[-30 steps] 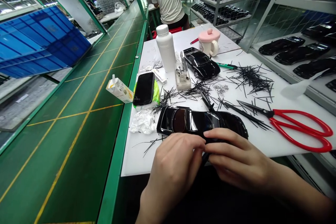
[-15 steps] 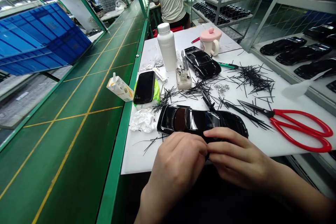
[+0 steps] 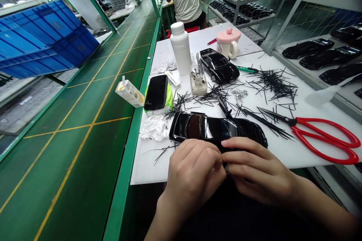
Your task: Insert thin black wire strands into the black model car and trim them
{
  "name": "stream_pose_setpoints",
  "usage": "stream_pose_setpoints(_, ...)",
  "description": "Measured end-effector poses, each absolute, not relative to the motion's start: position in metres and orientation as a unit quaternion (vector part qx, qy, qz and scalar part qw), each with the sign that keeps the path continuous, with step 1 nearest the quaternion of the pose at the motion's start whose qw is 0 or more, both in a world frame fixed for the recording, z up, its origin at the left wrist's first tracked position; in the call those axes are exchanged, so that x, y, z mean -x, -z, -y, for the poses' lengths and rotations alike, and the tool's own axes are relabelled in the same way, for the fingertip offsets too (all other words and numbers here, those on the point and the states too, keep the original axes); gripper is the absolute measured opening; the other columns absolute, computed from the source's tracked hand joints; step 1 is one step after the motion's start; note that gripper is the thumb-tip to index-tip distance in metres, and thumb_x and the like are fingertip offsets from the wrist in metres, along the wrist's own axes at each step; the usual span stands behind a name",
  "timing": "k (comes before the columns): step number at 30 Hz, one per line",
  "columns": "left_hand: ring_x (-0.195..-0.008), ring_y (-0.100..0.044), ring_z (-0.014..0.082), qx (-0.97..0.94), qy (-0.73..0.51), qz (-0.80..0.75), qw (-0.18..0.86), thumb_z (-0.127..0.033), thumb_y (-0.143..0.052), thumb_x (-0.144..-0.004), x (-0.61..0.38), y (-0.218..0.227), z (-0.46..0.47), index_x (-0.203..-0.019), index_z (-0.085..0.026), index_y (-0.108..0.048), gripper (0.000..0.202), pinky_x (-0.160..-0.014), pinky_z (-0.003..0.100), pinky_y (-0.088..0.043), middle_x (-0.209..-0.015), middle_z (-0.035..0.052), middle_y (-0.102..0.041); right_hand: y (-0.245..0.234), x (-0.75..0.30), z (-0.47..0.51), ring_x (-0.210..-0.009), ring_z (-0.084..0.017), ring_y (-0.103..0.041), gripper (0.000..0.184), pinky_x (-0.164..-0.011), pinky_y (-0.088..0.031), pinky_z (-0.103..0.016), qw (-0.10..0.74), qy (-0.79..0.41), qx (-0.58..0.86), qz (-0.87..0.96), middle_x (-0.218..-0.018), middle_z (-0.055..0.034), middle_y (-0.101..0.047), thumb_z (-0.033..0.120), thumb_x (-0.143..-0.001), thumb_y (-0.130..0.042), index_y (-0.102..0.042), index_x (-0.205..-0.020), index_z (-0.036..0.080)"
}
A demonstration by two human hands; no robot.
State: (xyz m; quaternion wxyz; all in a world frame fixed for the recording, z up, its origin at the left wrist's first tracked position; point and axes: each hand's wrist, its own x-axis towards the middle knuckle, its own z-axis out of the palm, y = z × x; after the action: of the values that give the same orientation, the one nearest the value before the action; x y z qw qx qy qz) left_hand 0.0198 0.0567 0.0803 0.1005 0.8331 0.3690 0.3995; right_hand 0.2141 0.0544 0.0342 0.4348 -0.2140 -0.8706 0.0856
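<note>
A glossy black model car [image 3: 215,126] lies lengthwise across the near edge of the white table. Against its near side, my left hand [image 3: 195,177] is closed, its fingertips curled in and whatever they pinch hidden from view. My right hand [image 3: 254,165] steadies the car, index fingertip on the body and the other fingers bent along the near side, meeting the left fingers. Its thumb cannot be seen. Just beyond the car are thin black strips [image 3: 213,94] and a black pointed tool [image 3: 224,106]. Red-handled scissors [image 3: 295,121] lie to the right.
A second black model car [image 3: 219,66], a white bottle [image 3: 181,51], a pink-lidded mug [image 3: 228,41] and a phone [image 3: 156,92] occupy the table. A drink carton [image 3: 129,93] stands at the left edge, by a green conveyor [image 3: 93,128]. Racks of black cars [image 3: 328,58] line the right.
My left hand has turned slightly, its fingers drawn a little nearer to me at the car's side. My right hand and the car stay nearly in place. The view has shifted slightly.
</note>
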Motion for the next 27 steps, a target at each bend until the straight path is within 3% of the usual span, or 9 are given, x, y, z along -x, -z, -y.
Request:
stream_pose_setpoints(12,-0.070,-0.061,0.0125,-0.817,-0.408,-0.378,0.156,-0.002,-0.059,-0.082,-0.019,-0.081,-0.053,-0.080,-0.022,-0.046,0.023,-0.065,0.027,-0.050,-0.077,-0.0010,-0.066,-0.041,-0.218,-0.054,-0.121,-0.026,-0.059,0.017,-0.093,-0.058,-0.037,0.458,-0.069,0.226,0.857,-0.104,-0.0114,-0.072,0.002,-0.085,-0.060,-0.064,-0.098,0.013)
stream_pose_setpoints(27,-0.077,-0.064,0.0155,-0.813,-0.410,-0.362,0.199,-0.004,-0.058,-0.085,-0.024,-0.079,-0.053,-0.092,-0.021,-0.055,0.019,-0.070,0.029,-0.053,-0.082,0.0015,-0.068,-0.046,-0.215,-0.046,-0.116,-0.021,-0.056,0.018,-0.100,-0.048,-0.035,0.502,-0.203,0.334,0.771,-0.107,-0.0082,-0.062,0.002,-0.083,-0.057,-0.057,-0.088,0.019)
